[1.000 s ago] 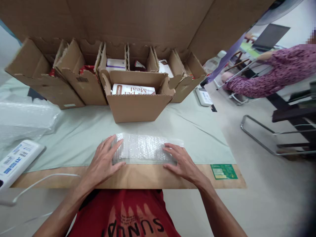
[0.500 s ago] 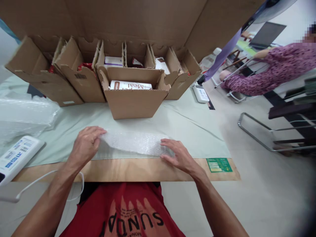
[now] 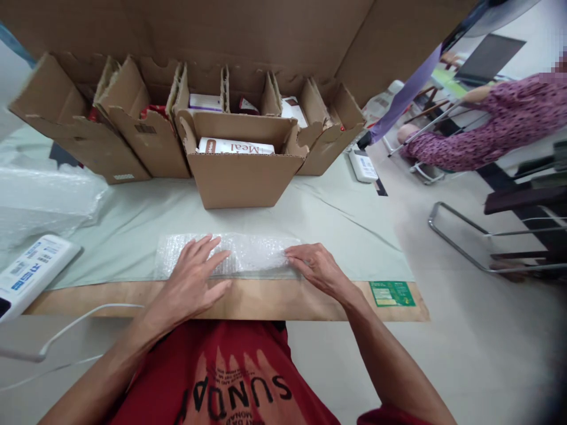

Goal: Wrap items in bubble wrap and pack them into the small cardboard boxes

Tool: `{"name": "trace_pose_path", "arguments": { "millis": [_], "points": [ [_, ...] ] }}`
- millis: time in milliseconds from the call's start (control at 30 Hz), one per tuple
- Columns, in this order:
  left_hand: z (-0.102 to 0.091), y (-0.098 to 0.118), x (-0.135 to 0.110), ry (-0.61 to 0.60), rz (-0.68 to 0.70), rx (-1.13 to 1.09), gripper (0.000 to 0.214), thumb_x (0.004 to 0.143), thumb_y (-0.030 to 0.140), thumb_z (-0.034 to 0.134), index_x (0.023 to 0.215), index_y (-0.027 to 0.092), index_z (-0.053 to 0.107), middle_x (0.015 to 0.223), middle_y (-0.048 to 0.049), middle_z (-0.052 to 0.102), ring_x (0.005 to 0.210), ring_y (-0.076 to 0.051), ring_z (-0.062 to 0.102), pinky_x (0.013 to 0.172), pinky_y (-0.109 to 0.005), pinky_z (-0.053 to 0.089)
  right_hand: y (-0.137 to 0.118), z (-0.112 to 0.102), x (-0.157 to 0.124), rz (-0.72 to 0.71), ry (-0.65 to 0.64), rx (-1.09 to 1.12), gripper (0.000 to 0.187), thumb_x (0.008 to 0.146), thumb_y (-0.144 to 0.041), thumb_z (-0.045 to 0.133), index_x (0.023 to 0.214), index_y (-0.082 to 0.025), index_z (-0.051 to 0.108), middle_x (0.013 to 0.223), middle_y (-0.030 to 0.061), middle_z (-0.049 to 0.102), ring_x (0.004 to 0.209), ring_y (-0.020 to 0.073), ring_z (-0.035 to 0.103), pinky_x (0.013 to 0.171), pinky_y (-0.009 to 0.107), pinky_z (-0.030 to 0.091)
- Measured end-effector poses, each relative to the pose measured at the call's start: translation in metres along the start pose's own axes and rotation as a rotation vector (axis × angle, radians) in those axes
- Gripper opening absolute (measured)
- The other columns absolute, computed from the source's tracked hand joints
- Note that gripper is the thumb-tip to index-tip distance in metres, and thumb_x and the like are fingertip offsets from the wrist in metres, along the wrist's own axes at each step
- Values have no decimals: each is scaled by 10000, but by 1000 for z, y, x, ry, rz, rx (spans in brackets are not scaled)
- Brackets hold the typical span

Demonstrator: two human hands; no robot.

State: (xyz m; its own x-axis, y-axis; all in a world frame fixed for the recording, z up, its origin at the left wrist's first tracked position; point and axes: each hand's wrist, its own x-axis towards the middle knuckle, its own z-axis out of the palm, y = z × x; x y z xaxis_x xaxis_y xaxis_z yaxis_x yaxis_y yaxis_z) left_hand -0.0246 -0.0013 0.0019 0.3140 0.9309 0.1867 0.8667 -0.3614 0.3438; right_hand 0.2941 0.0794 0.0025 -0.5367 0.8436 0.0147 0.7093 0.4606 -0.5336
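— Largest item?
— Bench, bearing a row of open cardboard boxes, with a front carton standing before them.
— Next?
— One bubble-wrap strip, lying between carton and near bench edge.
— Hands?
— Left hand: no longer pinching the strip's left end; now spreading open over its left part, gripping nothing. Right hand: now closing, pinching the right end.
— Meaning?
— The hold is passing to the right end.

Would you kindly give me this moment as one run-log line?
left hand: open, spread over bubble wrap | right hand: pinching its right end | beyond: cardboard box holding white packet
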Motion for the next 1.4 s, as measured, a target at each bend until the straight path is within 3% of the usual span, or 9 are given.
{"name": "trace_pose_path", "arguments": {
  "millis": [300, 400, 500, 633, 733, 833, 1000, 1133, 1400],
  "points": [
    [13, 6, 35, -152, -58, -116, 290, 922, 281, 573, 1145, 202, 739, 1223, -115, 757, 1145, -300, 704, 1126, -574, 422, -10, -21, 22, 176, -128, 39, 282, 953, -287, 508, 887, -203, 769, 747, 24, 760, 685, 191, 675, 688, 301, 476],
    [5, 12, 42, -145, -76, -139, 528, 862, 463, 653, 1293, 156, 671, 1361, -161, 683, 1261, -343, 636, 1090, -531, 469, -12, -25, 28, 111, -118, 100, 291, 963, -317, 486, 876, -203, 739, 764, 24, 748, 721, 182, 663, 718, 299, 470],
    [1, 14, 53, -136, -109, -83, 374, 897, 360, 553, 1198, 207, 715, 1272, -110, 736, 1187, -310, 674, 1068, -484, 479, -14, -36, 30, 16, -63, 209, 272, 961, -343, 499, 876, -217, 725, 840, 28, 767, 803, 186, 683, 795, 306, 494],
    [-13, -13, 52, -146, -183, -3, 311, 844, 211, 434, 827, 246, 742, 901, -72, 800, 877, -291, 736, 907, -476, 528, -4, -63, 25, 76, 112, 330, 271, 946, -434, 569, 857, -219, 709, 734, 18, 721, 714, 182, 665, 729, 310, 530],
    [-35, -44, 41, -124, -296, -105, 297, 863, 340, 452, 846, 256, 736, 868, -41, 795, 758, -250, 722, 735, -382, 550, 14, -71, 25, 137, 162, 416, 306, 917, -489, 625, 839, -206, 709, 683, 12, 691, 666, 175, 640, 684, 311, 532],
    [-50, -65, 40, -105, -443, -203, 299, 833, 421, 520, 943, 247, 737, 902, -30, 792, 774, -240, 725, 736, -353, 561, 32, -58, 44, 162, 155, 447, 301, 899, -469, 637, 847, -184, 721, 678, 6, 686, 654, 159, 619, 666, 297, 515],
    [-39, -71, 56, -19, -617, -23, 498, 836, 320, 536, 1283, 130, 643, 1120, -182, 751, 1095, -406, 689, 962, -581, 516, 56, -22, 77, 214, 224, 269, 311, 882, -446, 602, 940, -174, 740, 860, 64, 763, 813, 216, 687, 766, 359, 553],
    [-23, -68, 57, 313, -586, 25, 814, 809, 406, 656, 1516, 93, 401, 1541, -274, 447, 1443, -455, 410, 1156, -654, 344, 67, -18, 70, 215, 340, 173, 413, 891, -473, 597, 1142, -168, 718, 1208, 157, 732, 1053, 285, 693, 889, 462, 564],
    [2, -49, 99, 402, -584, -614, 824, 848, 355, 634, 1568, 198, 265, 1600, -209, 402, 1439, -346, 456, 1170, -575, 397, 39, 2, 120, 123, 250, 341, 637, 797, -458, 696, 1350, -161, 587, 1302, 179, 704, 1113, 315, 695, 842, 447, 591]
  ]
}}
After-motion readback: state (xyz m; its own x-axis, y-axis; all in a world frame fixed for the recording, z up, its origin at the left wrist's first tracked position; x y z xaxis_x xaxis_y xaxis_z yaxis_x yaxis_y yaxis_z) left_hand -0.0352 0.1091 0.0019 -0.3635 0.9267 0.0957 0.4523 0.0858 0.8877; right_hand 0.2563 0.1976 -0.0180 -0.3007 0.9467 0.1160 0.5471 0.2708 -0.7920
